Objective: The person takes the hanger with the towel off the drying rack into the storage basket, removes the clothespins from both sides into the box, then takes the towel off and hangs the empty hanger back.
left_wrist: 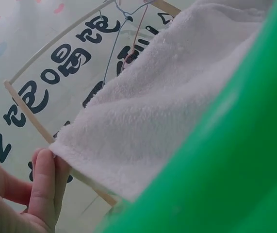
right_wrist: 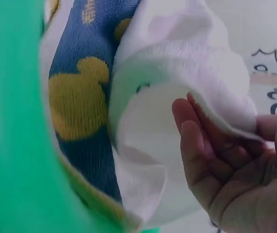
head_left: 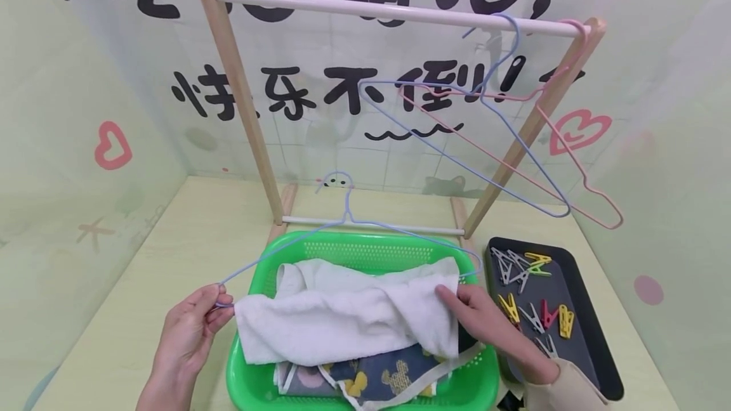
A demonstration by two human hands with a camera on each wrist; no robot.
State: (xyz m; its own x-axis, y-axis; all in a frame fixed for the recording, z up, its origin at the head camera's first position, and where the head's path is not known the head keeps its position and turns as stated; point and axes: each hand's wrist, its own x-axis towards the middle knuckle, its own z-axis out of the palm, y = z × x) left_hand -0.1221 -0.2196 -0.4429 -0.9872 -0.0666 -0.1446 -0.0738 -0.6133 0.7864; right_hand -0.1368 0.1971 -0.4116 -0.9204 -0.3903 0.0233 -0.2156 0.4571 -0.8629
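A white towel [head_left: 342, 319] is draped over the lower bar of a blue wire hanger [head_left: 347, 205], above a green basket [head_left: 371, 240]. At the hanger's left corner, my left hand [head_left: 191, 328] pinches the wire beside the towel's edge. My right hand [head_left: 482, 313] pinches the towel's right edge between thumb and fingers; in the right wrist view the towel's hem [right_wrist: 220, 124] runs between them. Inside the basket lies a dark blue patterned cloth [head_left: 394, 370] with yellow figures and a pale border. The hanger's lower bar is hidden under the towel.
Behind the basket stands a wooden rack with a white top rail [head_left: 371, 8]. Another blue hanger [head_left: 451, 157] and a pink hanger [head_left: 594, 189] hang at its right end. A black tray [head_left: 594, 335] at the right holds several coloured clothespins [head_left: 548, 316].
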